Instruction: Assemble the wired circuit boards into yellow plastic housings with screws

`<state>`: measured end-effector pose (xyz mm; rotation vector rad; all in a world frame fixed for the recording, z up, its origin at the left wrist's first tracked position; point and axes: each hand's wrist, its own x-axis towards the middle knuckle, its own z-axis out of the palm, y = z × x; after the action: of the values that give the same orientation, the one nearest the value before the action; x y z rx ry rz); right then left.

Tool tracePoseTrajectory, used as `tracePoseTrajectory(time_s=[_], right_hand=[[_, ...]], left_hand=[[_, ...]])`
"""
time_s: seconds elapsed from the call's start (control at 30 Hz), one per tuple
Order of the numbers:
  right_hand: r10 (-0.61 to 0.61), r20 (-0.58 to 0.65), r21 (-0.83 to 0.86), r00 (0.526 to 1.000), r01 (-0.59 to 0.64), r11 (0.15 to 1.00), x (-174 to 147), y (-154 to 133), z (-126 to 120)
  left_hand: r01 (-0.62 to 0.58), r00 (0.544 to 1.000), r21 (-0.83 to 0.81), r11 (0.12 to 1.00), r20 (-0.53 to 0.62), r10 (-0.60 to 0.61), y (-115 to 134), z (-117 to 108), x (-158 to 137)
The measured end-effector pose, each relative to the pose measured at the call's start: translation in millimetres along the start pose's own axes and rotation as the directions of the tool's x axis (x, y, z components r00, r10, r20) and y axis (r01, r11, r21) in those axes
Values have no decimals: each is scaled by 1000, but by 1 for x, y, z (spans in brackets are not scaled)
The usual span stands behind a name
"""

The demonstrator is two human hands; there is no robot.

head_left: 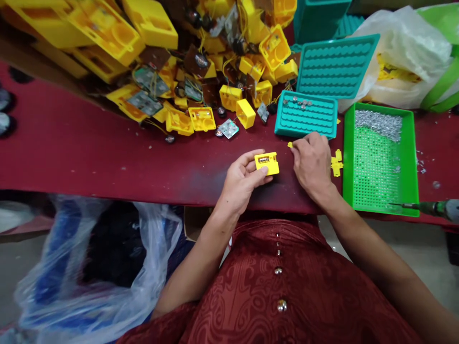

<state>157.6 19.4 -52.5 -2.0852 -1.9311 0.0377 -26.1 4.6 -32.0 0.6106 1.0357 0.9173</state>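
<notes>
My left hand [244,177] is closed around a small yellow plastic case [273,167], its thumb pressed on the near face. Silver button cells [264,160] show in the open slot of that case. To the right, my right hand [313,162] pinches a small yellow battery cover [290,145] between thumb and fingertips, apart from the case. Several similar yellow covers [336,165] lie on the red cloth beside that hand. Just beyond it stands a teal ridged tray [304,130] with several button cells [303,103] at its far side.
A green basket [416,167] with small screws [380,122] stands at the right, a screwdriver bit [401,205] reaching over it. Yellow cases and circuit boards [228,128] are heaped at the back. A plastic-lined blue bin [68,239] sits below left; a white bag [412,38] stands back right.
</notes>
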Motion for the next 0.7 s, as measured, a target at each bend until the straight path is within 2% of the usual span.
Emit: tracePoseTrajectory(time_s=[0.13, 0.27, 0.4, 0.5, 0.57, 0.7], right_hand=[[-124, -129, 13, 984, 127, 992, -17, 10, 0], [-206, -162, 40, 965, 215, 976, -32, 18, 1], [-188, -185, 88, 965, 207, 974, -27, 24, 5], [-139, -155, 205, 978, 170, 964, -19, 23, 1], [-106, -124, 368, 987, 145, 918, -17, 19, -8], [-59, -9, 694, 998, 49, 718, -19, 7, -32]], left_hand=[[-17, 1000, 3, 1000, 19, 17, -2, -5, 1], [-11, 1000, -17, 1000, 24, 11, -2, -5, 2], [-2, 1000, -41, 999, 20, 3, -2, 0, 1], [-3, 1000, -27, 1000, 21, 4, -4, 1, 0], [-23, 1000, 13, 1000, 16, 22, -6, 2, 0], [-121, 993, 95, 988, 20, 120, -10, 2, 2]])
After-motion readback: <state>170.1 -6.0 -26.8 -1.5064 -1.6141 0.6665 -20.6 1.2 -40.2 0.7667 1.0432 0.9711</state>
